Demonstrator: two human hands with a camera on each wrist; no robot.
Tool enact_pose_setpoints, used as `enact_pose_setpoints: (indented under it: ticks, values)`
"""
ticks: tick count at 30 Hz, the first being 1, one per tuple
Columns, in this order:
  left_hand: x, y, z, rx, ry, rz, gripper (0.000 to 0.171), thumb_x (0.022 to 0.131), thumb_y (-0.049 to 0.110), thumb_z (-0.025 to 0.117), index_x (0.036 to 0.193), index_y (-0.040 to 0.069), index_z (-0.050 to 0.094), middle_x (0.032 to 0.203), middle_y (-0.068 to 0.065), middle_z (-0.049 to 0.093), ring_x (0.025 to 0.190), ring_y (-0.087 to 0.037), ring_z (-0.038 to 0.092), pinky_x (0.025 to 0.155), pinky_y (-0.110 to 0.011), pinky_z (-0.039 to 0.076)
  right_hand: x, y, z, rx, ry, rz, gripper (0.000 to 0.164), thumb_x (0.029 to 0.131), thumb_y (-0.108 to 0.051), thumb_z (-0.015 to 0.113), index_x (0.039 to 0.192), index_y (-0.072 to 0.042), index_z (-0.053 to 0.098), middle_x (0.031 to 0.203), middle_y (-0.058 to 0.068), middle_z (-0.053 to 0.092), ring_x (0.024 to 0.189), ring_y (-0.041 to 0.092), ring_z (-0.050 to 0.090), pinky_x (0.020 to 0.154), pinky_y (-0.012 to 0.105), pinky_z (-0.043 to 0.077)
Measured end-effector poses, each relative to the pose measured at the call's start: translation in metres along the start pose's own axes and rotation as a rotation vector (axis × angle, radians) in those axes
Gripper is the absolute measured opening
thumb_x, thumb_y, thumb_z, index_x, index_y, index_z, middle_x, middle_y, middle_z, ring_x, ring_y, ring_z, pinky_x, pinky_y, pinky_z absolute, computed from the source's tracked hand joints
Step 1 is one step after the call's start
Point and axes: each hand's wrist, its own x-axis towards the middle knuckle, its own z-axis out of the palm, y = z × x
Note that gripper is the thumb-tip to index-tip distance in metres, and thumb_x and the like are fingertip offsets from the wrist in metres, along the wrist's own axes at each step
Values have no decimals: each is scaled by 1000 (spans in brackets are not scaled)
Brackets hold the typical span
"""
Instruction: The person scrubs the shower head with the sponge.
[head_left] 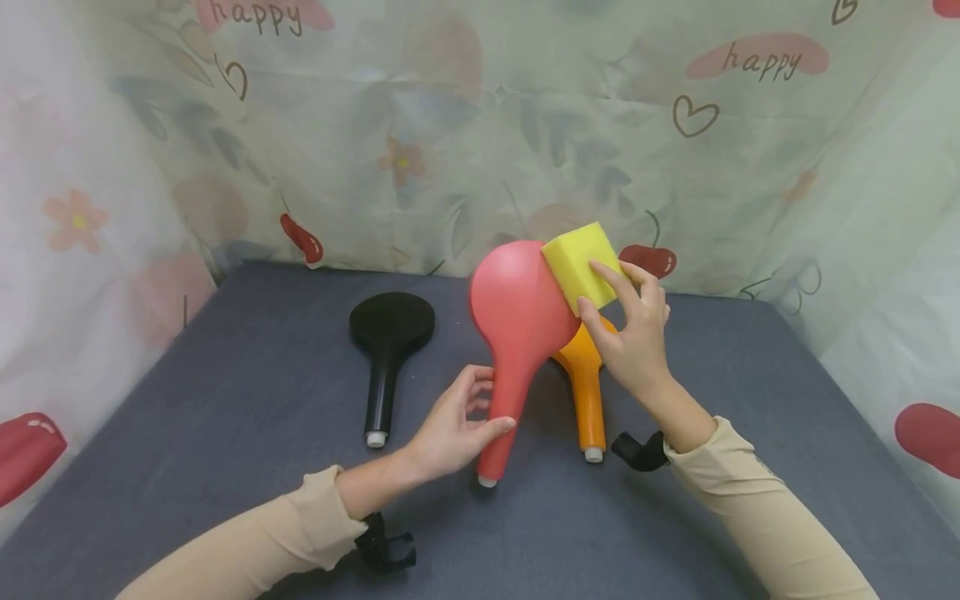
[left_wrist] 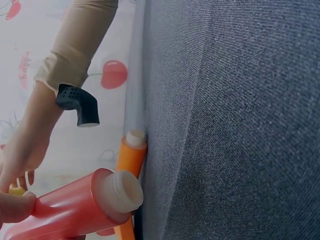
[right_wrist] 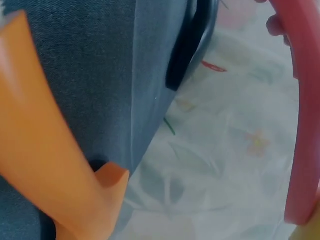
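My left hand (head_left: 450, 429) grips a red hand shower head (head_left: 510, 308) by its handle, thumb across the front, holding it tilted over the table. The handle's white threaded end (left_wrist: 127, 192) faces the left wrist camera. With fingertips and thumb, my right hand (head_left: 633, 337) pinches a yellow sponge block (head_left: 585, 267) at the upper right edge of the round red head. From the right wrist view, the red head (right_wrist: 306, 120) appears side-on, with a bit of sponge (right_wrist: 309, 231) in the corner. Behind it lies an orange shower head (head_left: 587, 383), its top partly hidden by the red one.
A black shower head (head_left: 390, 325) lies on the dark grey tablecloth (head_left: 247, 400), left of the red one. Printed white curtains (head_left: 495, 150) hang behind and along both sides of the table. Black wrist mounts (head_left: 386, 546) stick out below my sleeves.
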Motion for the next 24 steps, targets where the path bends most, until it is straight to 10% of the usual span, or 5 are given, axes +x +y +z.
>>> enact_pose_setpoints:
  ticks: [10,19,24]
  values:
    - [1,-1,1,0,-1,16,49,83,3,67,124,-1,39,119,-22,56,97,-32,61,83,-36,56,2,-8,3,-29,-25,-85,45,80,-16,67,124,-12,60,131,25,42,117,38,37,85,53,24]
    - [1,-1,3,19,-2,30,48,83,3,67,123,0,40,119,-22,58,98,-32,62,84,-38,55,14,-6,-2,5,9,85,42,85,-19,65,125,-11,58,130,23,42,120,37,34,95,55,21]
    - [1,-2,3,16,-12,34,48,84,3,67,123,0,40,119,-22,57,99,-32,61,84,-38,55,13,-14,0,-14,-15,16,42,83,-18,66,124,-12,59,131,22,42,121,37,34,96,57,21]
